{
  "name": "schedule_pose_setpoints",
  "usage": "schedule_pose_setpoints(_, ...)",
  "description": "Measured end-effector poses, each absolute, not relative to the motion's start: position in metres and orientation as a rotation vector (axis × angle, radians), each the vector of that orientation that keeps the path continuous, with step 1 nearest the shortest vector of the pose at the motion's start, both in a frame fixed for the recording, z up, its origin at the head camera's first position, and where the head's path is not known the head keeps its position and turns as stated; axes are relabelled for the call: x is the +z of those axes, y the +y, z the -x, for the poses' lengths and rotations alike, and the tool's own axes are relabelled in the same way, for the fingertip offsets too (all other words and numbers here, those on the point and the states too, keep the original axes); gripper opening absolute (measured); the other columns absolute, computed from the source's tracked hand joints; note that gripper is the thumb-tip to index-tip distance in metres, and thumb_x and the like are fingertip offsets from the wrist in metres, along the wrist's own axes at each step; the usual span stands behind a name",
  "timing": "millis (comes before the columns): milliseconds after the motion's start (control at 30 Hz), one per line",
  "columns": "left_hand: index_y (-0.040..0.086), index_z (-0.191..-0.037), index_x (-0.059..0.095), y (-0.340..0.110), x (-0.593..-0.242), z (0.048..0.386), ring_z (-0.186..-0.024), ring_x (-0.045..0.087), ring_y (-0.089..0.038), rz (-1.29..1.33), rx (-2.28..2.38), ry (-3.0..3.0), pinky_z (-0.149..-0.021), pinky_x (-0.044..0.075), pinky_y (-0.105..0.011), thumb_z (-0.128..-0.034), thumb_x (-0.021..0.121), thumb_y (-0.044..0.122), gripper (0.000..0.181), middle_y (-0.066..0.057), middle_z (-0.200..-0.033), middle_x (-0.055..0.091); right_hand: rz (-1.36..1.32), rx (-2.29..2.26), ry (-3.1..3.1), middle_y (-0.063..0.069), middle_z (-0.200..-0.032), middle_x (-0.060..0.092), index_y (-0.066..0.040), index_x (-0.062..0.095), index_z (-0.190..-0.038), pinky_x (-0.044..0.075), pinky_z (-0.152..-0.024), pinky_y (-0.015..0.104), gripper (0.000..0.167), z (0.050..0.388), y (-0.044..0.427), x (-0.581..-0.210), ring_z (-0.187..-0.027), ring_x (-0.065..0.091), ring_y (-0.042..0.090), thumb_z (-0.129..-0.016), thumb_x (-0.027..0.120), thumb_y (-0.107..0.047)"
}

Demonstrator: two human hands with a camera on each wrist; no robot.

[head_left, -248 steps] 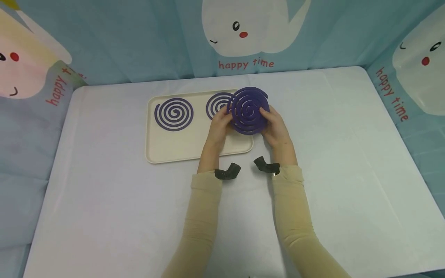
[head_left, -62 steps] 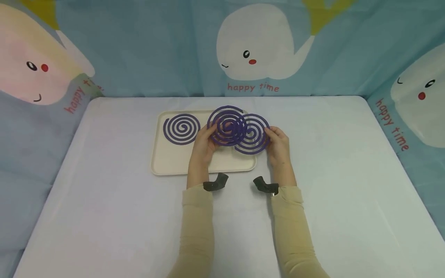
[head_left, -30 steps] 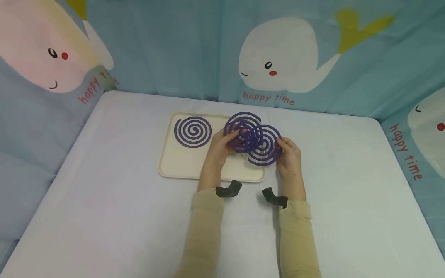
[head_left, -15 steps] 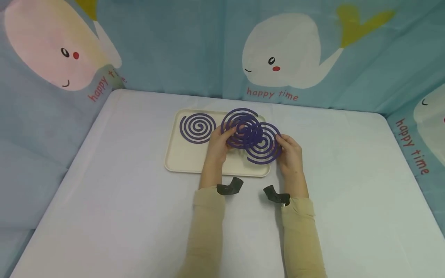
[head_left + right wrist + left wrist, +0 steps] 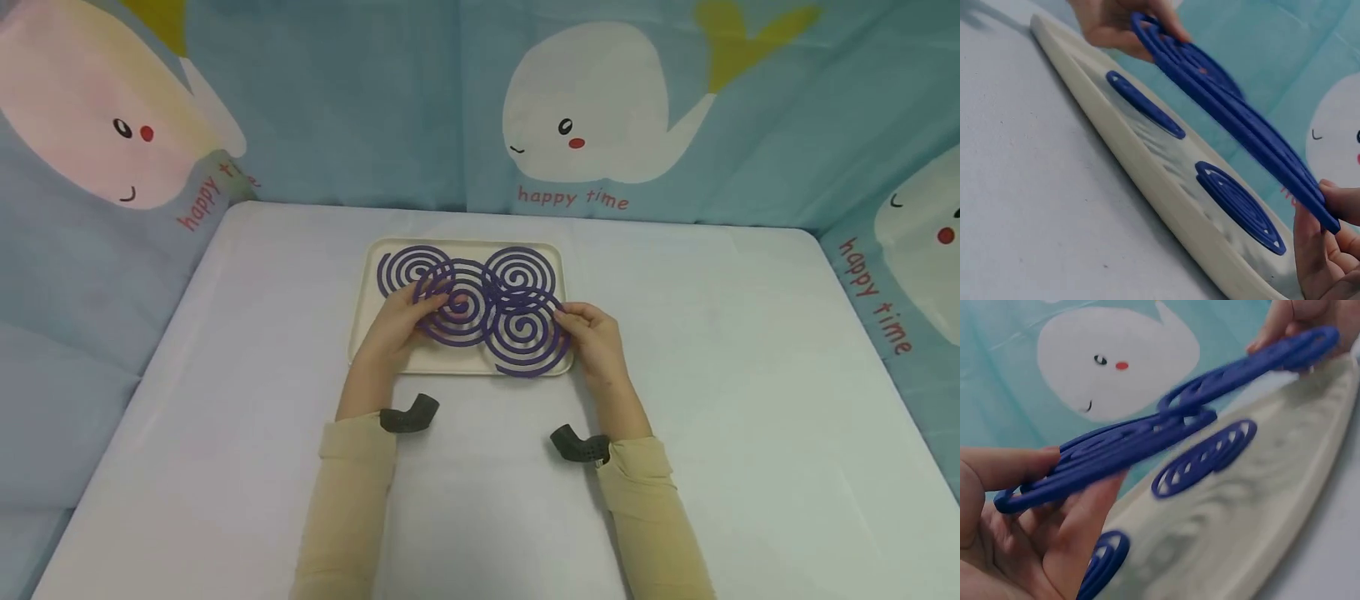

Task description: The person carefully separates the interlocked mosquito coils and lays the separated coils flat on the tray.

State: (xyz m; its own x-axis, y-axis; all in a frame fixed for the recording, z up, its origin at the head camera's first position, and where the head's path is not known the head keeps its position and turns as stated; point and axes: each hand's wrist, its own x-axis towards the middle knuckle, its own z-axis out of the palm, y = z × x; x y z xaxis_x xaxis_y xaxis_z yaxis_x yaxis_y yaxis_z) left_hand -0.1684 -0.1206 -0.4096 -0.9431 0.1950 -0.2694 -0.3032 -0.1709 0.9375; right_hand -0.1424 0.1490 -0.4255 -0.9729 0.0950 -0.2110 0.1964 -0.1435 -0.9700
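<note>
My left hand (image 5: 390, 333) pinches a dark purple-blue mosquito coil (image 5: 1104, 464) by its edge, thumb on top and fingers underneath. Another mosquito coil (image 5: 1241, 378) is pinched at its right edge by my right hand (image 5: 600, 346). Both held coils hover over the tray (image 5: 442, 362), their inner edges overlapping; whether they are hooked together cannot be told. Two more coils lie on the tray below: a back-left coil (image 5: 418, 272), partly covered by the left hand and its coil, and a back-right coil (image 5: 1241, 209), its front edge overlapped in the head view.
The shallow cream tray rests on a white-covered table (image 5: 712, 417). A blue curtain (image 5: 360, 108) with printed whales hangs behind and at the sides. Each wrist carries a black curved mount, the left mount (image 5: 408, 417) and the right mount (image 5: 581, 446).
The two held coils, stacked closely at first, have been drawn apart sideways until only their edges overlap. Left hand has shifted left with its coil, exposing the back-right coil on the tray.
</note>
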Motion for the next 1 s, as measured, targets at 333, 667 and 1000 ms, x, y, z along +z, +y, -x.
schedule_pose_setpoints(333, -0.006, -0.139, 0.035, -0.170, -0.417, 0.154, -0.091, 0.065, -0.014, -0.019, 1.889, 1.871, -0.083, 0.054, -0.031, -0.0927, 0.057, 0.005, 0.053, -0.014, -0.115, 0.060, -0.315, -2.055, 2.210, -0.009, -0.068, 0.066, 0.011, 0.059, -0.104, 0.049, -0.055, 0.016, 0.024, 0.141, 0.160, -0.423, -0.060, 0.057, 0.004, -0.086, 0.065, -0.003)
schedule_pose_setpoints(667, -0.002, -0.143, 0.032, -0.180, -0.429, 0.157, -0.080, 0.065, -0.017, -0.005, 1.582, 2.078, -0.073, 0.057, -0.032, -0.0906, 0.062, 0.010, 0.061, -0.025, -0.118, 0.055, -0.333, -1.842, 2.417, -0.001, -0.070, 0.064, 0.009, 0.062, -0.097, 0.048, -0.056, 0.015, 0.022, 0.139, 0.158, -0.425, -0.059, 0.056, 0.005, -0.083, 0.070, -0.006)
schedule_pose_setpoints(1000, -0.006, -0.130, 0.050, -0.188, -0.406, 0.162, -0.117, 0.049, -0.040, 0.031, 1.204, 2.456, -0.109, 0.027, -0.053, -0.0928, 0.059, 0.027, 0.051, -0.027, -0.123, 0.056, -0.109, -1.456, 2.789, 0.017, -0.092, 0.070, 0.002, 0.068, -0.098, 0.055, -0.072, 0.032, 0.019, 0.143, 0.154, -0.411, -0.081, 0.067, 0.026, -0.082, 0.071, -0.009)
